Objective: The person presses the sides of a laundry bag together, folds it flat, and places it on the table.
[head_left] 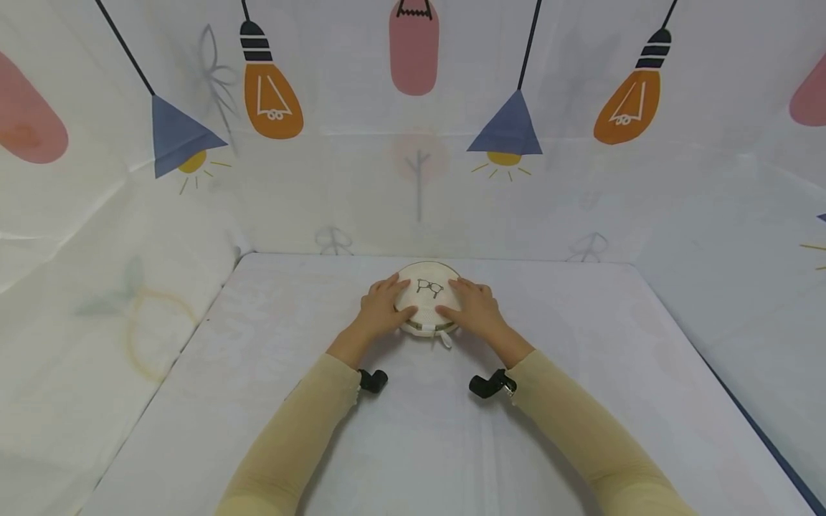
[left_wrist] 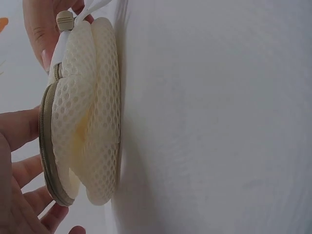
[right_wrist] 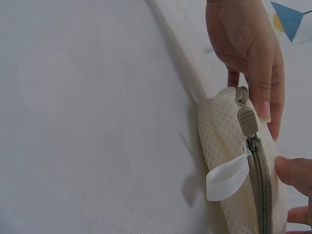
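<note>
In the head view, a round cream mesh laundry bag (head_left: 429,295) with a glasses print on top lies near the table's back edge. My left hand (head_left: 381,307) rests on its left side, thumb and fingers spread on the top. On the opposite side my right hand (head_left: 479,308) touches it in the same way. From the left wrist, the bag's puffed mesh side (left_wrist: 97,102) shows, with a gap between its folds and a brown zip (left_wrist: 46,141) along the upper rim. A zip pull (right_wrist: 247,122) and a white ribbon loop (right_wrist: 228,179) show in the right wrist view.
The bag lies on a white-covered table (head_left: 426,444). Behind it stands a white cloth wall (head_left: 361,193) printed with lamps and bulbs, and similar cloth hangs at both sides. A black wrist mount (head_left: 373,380) sits on the left forearm, another wrist mount (head_left: 492,384) on the right.
</note>
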Tool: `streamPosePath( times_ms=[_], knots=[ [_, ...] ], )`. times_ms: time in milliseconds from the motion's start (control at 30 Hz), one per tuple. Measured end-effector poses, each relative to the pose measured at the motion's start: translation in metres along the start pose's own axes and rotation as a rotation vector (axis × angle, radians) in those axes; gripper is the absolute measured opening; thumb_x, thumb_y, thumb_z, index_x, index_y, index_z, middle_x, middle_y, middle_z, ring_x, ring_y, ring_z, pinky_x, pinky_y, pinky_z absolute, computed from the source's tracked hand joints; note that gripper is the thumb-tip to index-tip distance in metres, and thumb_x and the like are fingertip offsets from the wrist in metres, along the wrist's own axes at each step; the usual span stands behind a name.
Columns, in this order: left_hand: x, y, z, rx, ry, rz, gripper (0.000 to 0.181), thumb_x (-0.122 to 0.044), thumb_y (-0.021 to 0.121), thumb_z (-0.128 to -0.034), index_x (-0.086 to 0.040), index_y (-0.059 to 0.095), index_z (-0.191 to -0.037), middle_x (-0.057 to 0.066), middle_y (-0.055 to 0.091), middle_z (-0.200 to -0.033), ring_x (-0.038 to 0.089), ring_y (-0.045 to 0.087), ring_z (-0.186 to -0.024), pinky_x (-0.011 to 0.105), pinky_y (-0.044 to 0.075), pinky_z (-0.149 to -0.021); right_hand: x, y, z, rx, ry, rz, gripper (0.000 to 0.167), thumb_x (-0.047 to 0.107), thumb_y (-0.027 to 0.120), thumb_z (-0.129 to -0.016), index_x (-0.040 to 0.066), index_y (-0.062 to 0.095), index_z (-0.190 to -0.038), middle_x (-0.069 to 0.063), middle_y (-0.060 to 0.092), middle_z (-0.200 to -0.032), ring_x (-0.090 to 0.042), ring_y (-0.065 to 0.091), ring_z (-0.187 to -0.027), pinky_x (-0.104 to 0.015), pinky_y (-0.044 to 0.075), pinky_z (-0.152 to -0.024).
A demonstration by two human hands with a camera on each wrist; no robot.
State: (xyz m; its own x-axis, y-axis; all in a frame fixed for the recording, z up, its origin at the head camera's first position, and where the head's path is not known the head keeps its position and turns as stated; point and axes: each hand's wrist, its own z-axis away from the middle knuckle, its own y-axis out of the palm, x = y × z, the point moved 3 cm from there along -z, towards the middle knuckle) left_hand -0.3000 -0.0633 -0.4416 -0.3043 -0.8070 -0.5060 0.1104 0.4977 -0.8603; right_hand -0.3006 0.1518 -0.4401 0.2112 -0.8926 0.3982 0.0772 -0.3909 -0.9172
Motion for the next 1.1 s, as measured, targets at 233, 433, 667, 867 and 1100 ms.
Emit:
streamPosePath(
  times_ms=[233, 433, 667, 867, 1100],
  knots=[
    [0.0038, 0.0045, -0.0044, 0.034, -0.011, -0.045, 0.070, -0.048, 0.060, -0.0978, -0.015, 0.037, -0.156, 0.013, 0.025, -0.164, 0.044, 0.027, -0.144, 0.066, 0.032, -0.105, 0.0011, 0.0008, -0.0010, 0.020, 0.000, -0.006, 0.080, 0.055, 0.061, -0.095, 0.009, 0.037, -0.155, -0.017, 0.031, -0.160, -0.050, 0.032, -0.136, -0.068, 0.035, -0.103],
    [0.0049, 0.0079, -0.0068, 0.060, -0.037, -0.069, 0.071, -0.050, 0.060, -0.0976, -0.018, 0.036, -0.157, 0.012, 0.024, -0.164, 0.044, 0.028, -0.144, 0.067, 0.033, -0.104, 0.0030, 0.0007, -0.0011, 0.052, 0.007, 0.022, 0.080, 0.056, 0.060, -0.095, 0.009, 0.036, -0.155, -0.016, 0.030, -0.161, -0.050, 0.032, -0.137, -0.066, 0.036, -0.103],
    [0.0049, 0.0088, -0.0060, 0.083, -0.068, -0.064, 0.070, -0.049, 0.060, -0.0974, -0.018, 0.037, -0.156, 0.011, 0.024, -0.164, 0.043, 0.026, -0.144, 0.066, 0.029, -0.107, 0.0057, 0.0030, -0.0032, 0.100, 0.016, 0.058, 0.079, 0.055, 0.058, -0.097, 0.008, 0.034, -0.156, -0.018, 0.027, -0.162, -0.051, 0.031, -0.137, -0.067, 0.036, -0.103],
    [0.0052, 0.0096, -0.0064, 0.101, -0.077, -0.073, 0.070, -0.050, 0.061, -0.0968, -0.018, 0.039, -0.155, 0.011, 0.025, -0.164, 0.043, 0.027, -0.144, 0.066, 0.029, -0.108, 0.0033, 0.0080, -0.0060, 0.123, 0.027, 0.091, 0.079, 0.056, 0.056, -0.097, 0.008, 0.034, -0.156, -0.018, 0.027, -0.162, -0.051, 0.032, -0.136, -0.066, 0.037, -0.102],
    [0.0053, 0.0099, -0.0075, 0.110, -0.072, -0.092, 0.070, -0.051, 0.060, -0.0971, -0.018, 0.039, -0.155, 0.011, 0.025, -0.164, 0.043, 0.027, -0.144, 0.065, 0.030, -0.108, 0.0025, 0.0088, -0.0066, 0.131, 0.033, 0.099, 0.079, 0.056, 0.056, -0.097, 0.009, 0.033, -0.157, -0.017, 0.026, -0.162, -0.050, 0.031, -0.137, -0.064, 0.038, -0.103]
  ],
)
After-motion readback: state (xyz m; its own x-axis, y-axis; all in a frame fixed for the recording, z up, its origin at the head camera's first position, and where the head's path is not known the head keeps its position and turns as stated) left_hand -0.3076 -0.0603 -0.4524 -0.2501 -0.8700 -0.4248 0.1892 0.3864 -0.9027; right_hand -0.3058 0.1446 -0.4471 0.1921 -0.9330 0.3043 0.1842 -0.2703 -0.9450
